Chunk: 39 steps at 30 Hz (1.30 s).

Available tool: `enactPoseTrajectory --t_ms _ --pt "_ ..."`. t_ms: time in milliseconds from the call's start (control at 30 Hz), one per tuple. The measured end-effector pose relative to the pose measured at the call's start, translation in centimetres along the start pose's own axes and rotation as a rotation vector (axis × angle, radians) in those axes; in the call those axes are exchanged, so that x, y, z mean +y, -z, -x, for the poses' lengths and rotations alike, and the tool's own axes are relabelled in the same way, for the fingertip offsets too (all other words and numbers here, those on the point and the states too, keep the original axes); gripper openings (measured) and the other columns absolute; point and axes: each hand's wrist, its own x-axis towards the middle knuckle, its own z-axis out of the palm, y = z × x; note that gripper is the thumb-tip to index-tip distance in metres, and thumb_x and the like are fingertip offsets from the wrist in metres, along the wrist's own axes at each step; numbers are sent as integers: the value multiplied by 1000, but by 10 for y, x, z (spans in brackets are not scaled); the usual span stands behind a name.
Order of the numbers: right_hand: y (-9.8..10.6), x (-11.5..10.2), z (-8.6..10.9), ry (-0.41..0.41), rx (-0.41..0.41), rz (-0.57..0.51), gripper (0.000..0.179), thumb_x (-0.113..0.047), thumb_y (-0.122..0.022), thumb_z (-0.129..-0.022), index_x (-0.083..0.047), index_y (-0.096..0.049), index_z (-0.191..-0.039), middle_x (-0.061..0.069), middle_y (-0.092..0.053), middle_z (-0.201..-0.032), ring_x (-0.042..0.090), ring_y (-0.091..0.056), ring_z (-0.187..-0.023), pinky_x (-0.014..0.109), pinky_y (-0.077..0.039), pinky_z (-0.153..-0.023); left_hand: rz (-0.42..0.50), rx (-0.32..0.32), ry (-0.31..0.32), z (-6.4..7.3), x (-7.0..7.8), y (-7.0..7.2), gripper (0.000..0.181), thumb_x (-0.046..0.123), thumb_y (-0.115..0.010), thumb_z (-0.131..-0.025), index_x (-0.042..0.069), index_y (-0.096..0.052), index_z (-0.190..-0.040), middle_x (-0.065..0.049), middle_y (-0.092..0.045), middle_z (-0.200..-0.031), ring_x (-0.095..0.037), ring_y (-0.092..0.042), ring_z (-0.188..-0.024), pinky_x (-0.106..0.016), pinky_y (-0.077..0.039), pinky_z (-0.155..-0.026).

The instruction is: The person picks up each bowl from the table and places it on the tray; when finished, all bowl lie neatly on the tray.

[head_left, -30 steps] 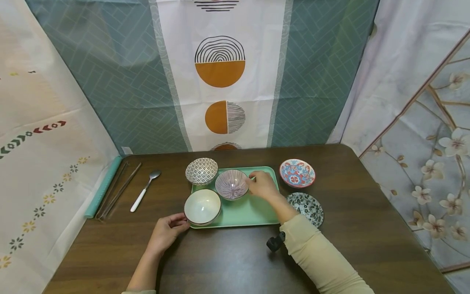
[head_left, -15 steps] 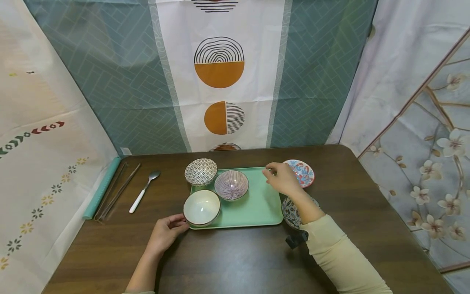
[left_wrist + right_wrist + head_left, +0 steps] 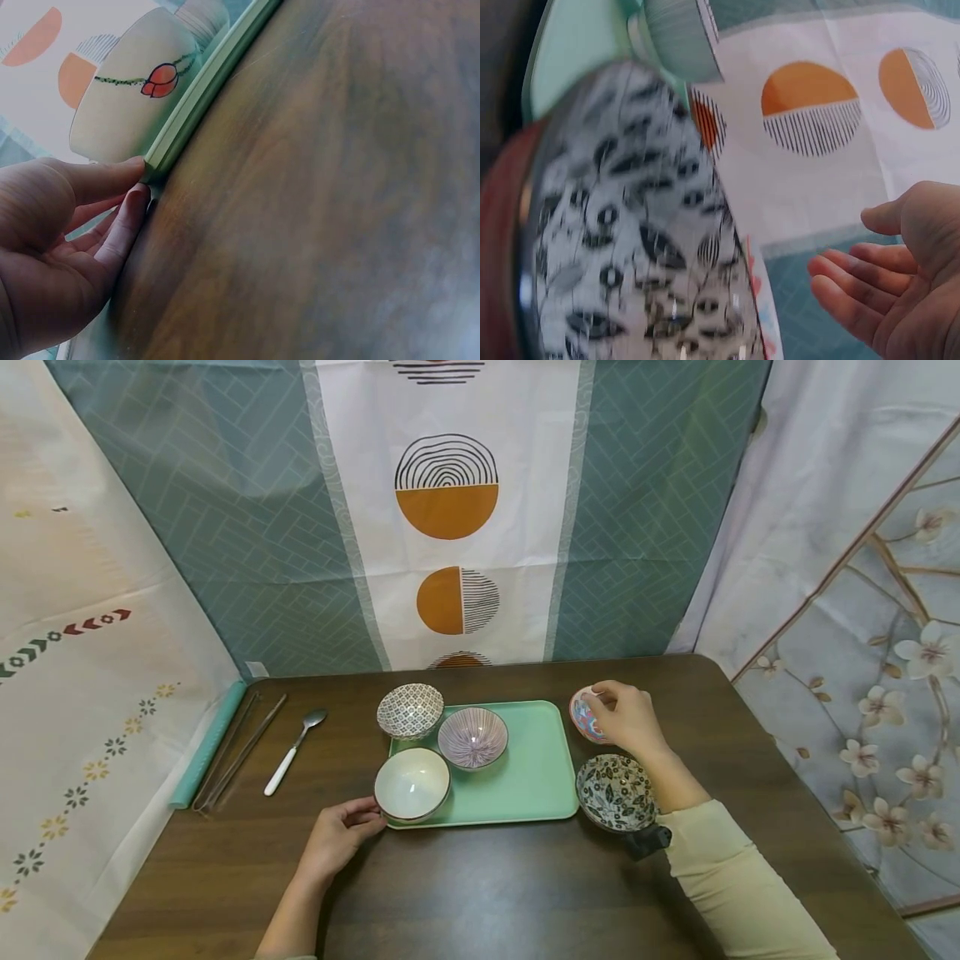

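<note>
At the near left corner of the green tray (image 3: 534, 777), my left hand (image 3: 339, 837) pinches the tray's edge between thumb and fingers; the left wrist view shows this grip at the tray corner (image 3: 161, 154). A white bowl (image 3: 412, 783) with a dark rim stands on that corner, a red flower on its outside. Behind it on the tray is a purple-striped bowl (image 3: 472, 737). My right hand (image 3: 632, 718) is over a red and blue patterned bowl (image 3: 582, 720), partly covering it. In the right wrist view the right hand (image 3: 911, 277) has loosely bent fingers and holds nothing.
A black floral bowl (image 3: 617, 793) stands right of the tray, beneath the right wrist. A lattice-patterned bowl (image 3: 410, 710) is at the tray's back left corner. To the left lie a white-handled spoon (image 3: 294, 752), metal tongs (image 3: 243, 756) and a teal roll (image 3: 210, 745).
My right hand has left the purple-striped bowl and moved right, past the tray's edge, to the red and blue bowl. My left hand stays at the tray's corner.
</note>
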Motion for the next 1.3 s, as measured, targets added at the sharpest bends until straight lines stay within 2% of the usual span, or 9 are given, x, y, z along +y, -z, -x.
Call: enactPoseTrajectory --t_ms 200,400,667,800,900,1000,1133,1300 --pt "13 26 1 23 70 30 34 -19 -60 -102 6 -65 -124 24 -72 -105 41 -69 -97 54 -56 -79 0 -3 -4 0 1 0 35 -2 -75 -88 -11 -67 -121 -17 -73 -105 -23 -69 -95 -20 -54 -73" --pt "22 49 1 29 141 65 29 -15 -63 -101 7 -66 -119 26 -72 -106 43 -69 -96 56 -53 -84 -9 1 -2 0 1 0 34 -3 -74 -88 -11 -67 -121 -18 -73 -105 -23 -69 -95 -20 -54 -73" --pt "23 72 5 32 173 83 28 -11 -65 -98 11 -65 -116 27 -71 -104 44 -68 -93 56 -49 -88 -13 4 6 1 1 0 35 -2 -75 -88 -12 -66 -121 -18 -72 -105 -23 -69 -95 -19 -54 -72" --pt "20 82 6 3 149 110 31 -13 -65 -98 11 -65 -117 26 -71 -103 43 -68 -93 57 -47 -90 -17 5 8 1 1 0 36 -2 -75 -88 -11 -67 -121 -17 -72 -106 -23 -68 -95 -19 -54 -72" --pt "17 88 4 -22 100 123 34 -15 -64 -98 12 -64 -119 26 -72 -102 43 -68 -93 57 -47 -89 -15 3 7 1 0 0 36 -1 -75 -88 -11 -67 -122 -17 -72 -106 -23 -68 -95 -19 -54 -72" --pt "14 92 3 -48 36 88 37 -14 -62 -99 15 -60 -122 25 -73 -95 33 -73 -78 43 -56 -75 -13 3 10 0 -1 0 36 -1 -76 -88 -11 -67 -122 -16 -72 -107 -22 -68 -95 -19 -54 -71" --pt "11 95 1 -89 -21 16 40 -12 -58 -101 18 -55 -127 23 -74 -85 24 -72 -59 30 -57 -56 -10 3 12 0 0 1 36 -1 -76 -88 -10 -67 -121 -16 -72 -106 -22 -68 -95 -19 -53 -72" --pt "8 97 -1 -118 -26 -1 42 -10 -57 -101 20 -53 -129 27 -72 -90 24 -72 -60 34 -59 -61 -7 -2 11 0 1 1 36 -1 -75 -88 -11 -67 -121 -17 -72 -106 -23 -69 -96 -20 -53 -73"
